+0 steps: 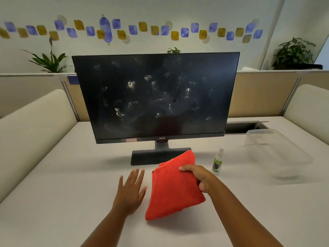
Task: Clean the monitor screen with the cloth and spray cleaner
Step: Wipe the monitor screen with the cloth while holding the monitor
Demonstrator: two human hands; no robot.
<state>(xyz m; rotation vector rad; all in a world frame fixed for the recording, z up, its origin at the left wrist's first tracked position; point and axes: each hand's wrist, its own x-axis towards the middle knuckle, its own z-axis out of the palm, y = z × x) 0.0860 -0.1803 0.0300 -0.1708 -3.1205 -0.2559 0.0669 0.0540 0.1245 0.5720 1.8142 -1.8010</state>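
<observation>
Monitor (156, 97) upright on its stand (156, 156) at the centre of the desk (62, 175), screen dark and facing the viewer, marked across most of its area with whitish smudges and fingerprints. Red cloth (173, 188), folded, held above the desk just near of the stand; its far corner overlaps the stand's right end in this view. Right hand (199, 177) grips the cloth at its right edge, thumb on top, remaining fingers curled beneath. Left hand (130, 188) empty, palm down, fingers spread, just left of the cloth; whether it touches the desk cannot be told. Spray bottle (218, 162), small, white cap, green label, stands upright on the desk right of the cloth and near the stand's right end. Clear plastic tub (277, 154) farther right, on the desk. Potted plants (293, 54) line the partition behind, below a wall (160, 8) with blue and yellow decals.
</observation>
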